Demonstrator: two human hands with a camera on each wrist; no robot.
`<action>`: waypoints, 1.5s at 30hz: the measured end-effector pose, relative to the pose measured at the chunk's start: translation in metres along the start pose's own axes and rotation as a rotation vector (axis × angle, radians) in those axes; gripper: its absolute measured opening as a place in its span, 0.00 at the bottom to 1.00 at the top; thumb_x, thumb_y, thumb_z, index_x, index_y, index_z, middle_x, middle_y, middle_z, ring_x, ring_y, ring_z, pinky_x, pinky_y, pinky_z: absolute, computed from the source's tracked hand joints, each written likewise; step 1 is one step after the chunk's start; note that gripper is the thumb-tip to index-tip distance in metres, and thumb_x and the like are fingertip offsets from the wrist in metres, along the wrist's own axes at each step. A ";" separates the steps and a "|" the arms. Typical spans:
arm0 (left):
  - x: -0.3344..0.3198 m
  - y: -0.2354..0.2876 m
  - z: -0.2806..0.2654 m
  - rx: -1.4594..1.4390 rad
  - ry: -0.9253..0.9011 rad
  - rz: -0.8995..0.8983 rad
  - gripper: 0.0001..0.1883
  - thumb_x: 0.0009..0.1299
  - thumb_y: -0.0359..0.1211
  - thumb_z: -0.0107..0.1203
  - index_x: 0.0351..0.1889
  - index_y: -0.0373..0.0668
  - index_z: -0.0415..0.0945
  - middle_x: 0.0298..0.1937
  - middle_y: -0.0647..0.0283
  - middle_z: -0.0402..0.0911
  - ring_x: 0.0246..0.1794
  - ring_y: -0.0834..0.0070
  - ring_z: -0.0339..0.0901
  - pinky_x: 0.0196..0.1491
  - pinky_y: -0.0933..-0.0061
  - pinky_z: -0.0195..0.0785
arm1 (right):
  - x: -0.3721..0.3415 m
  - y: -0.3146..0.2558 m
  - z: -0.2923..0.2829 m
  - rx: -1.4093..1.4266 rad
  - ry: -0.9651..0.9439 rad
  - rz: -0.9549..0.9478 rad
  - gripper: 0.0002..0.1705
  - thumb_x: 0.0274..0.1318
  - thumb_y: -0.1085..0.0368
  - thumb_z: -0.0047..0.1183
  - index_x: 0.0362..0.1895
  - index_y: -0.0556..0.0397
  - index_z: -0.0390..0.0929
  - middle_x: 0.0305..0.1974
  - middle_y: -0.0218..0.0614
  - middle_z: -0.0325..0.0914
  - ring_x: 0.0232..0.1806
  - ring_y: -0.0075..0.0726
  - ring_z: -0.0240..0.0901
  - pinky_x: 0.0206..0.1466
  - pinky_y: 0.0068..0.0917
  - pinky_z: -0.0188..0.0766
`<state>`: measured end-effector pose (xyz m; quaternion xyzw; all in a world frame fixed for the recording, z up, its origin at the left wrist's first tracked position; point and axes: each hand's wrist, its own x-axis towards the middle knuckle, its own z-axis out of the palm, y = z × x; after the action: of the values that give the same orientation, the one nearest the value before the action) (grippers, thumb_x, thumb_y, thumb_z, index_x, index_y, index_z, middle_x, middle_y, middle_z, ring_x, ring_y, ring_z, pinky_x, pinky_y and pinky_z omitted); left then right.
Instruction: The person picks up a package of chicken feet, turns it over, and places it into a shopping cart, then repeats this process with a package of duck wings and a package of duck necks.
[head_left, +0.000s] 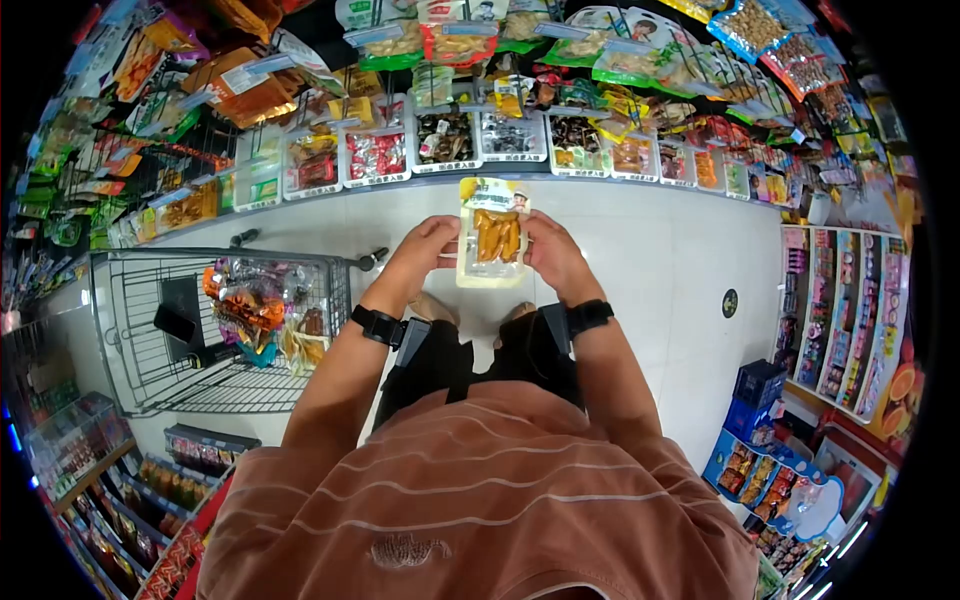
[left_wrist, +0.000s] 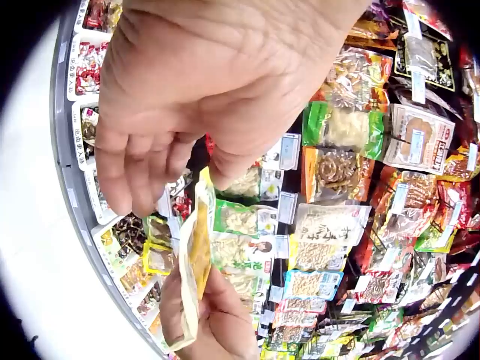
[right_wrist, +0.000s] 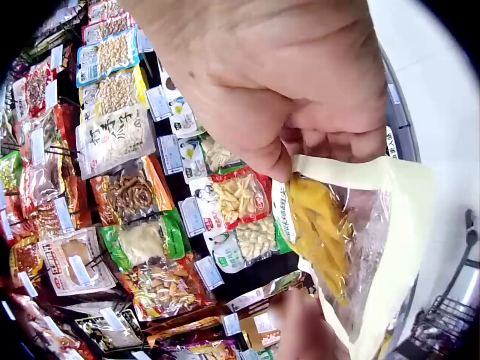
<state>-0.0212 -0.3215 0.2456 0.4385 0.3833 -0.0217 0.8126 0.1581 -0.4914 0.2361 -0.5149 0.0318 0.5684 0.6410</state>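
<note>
Packet of yellow-brown food (head_left: 497, 240) held up between the person and the snack shelves (head_left: 570, 180); right hand (head_left: 558, 258) pinches its right edge, thumb against bent fingers. Left hand (head_left: 424, 256) at opposite edge, fingers loosely bent, cannot tell if gripping. Cart (head_left: 338, 300) with bagged goods (head_left: 250, 305) stands left.

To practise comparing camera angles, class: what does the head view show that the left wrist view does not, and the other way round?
Only the head view: the shopping cart, the striped shirt and the black wristbands.
Only the left wrist view: the palm side of the left hand, and the food pack nearly edge-on.
Both: that food pack, the left hand, the right hand, hanging snack packets and pale floor.
</note>
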 end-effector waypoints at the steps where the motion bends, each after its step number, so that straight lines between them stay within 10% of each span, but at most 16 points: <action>1: 0.006 -0.001 0.000 0.002 0.005 -0.012 0.19 0.74 0.45 0.53 0.55 0.43 0.73 0.49 0.65 0.78 0.49 0.77 0.76 0.49 0.72 0.73 | 0.004 0.001 0.000 0.022 0.019 0.010 0.10 0.66 0.63 0.50 0.48 0.48 0.75 0.39 0.27 0.76 0.37 0.23 0.75 0.36 0.21 0.74; 11: 0.089 -0.013 0.005 -0.184 0.096 -0.012 0.18 0.75 0.39 0.54 0.57 0.38 0.73 0.46 0.65 0.79 0.44 0.80 0.78 0.45 0.79 0.73 | 0.094 0.010 -0.022 0.104 -0.019 0.166 0.09 0.65 0.67 0.51 0.48 0.52 0.73 0.43 0.33 0.77 0.45 0.30 0.78 0.44 0.28 0.79; 21: 0.206 -0.052 0.027 -0.386 0.193 -0.031 0.16 0.74 0.36 0.55 0.56 0.37 0.72 0.49 0.62 0.79 0.47 0.77 0.79 0.49 0.75 0.75 | 0.185 0.010 -0.100 0.106 0.041 0.199 0.08 0.62 0.59 0.57 0.44 0.45 0.78 0.37 0.22 0.76 0.30 0.18 0.69 0.32 0.20 0.69; 45: 0.301 -0.085 0.036 -0.047 0.248 0.103 0.17 0.77 0.40 0.48 0.53 0.37 0.74 0.45 0.65 0.78 0.45 0.81 0.74 0.47 0.78 0.70 | 0.251 0.044 -0.180 0.071 0.054 0.168 0.15 0.61 0.51 0.56 0.46 0.42 0.79 0.39 0.17 0.75 0.38 0.14 0.63 0.40 0.20 0.60</action>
<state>0.1811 -0.3096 0.0048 0.4378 0.4582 0.0833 0.7691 0.3103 -0.4500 -0.0326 -0.5025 0.1125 0.6045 0.6078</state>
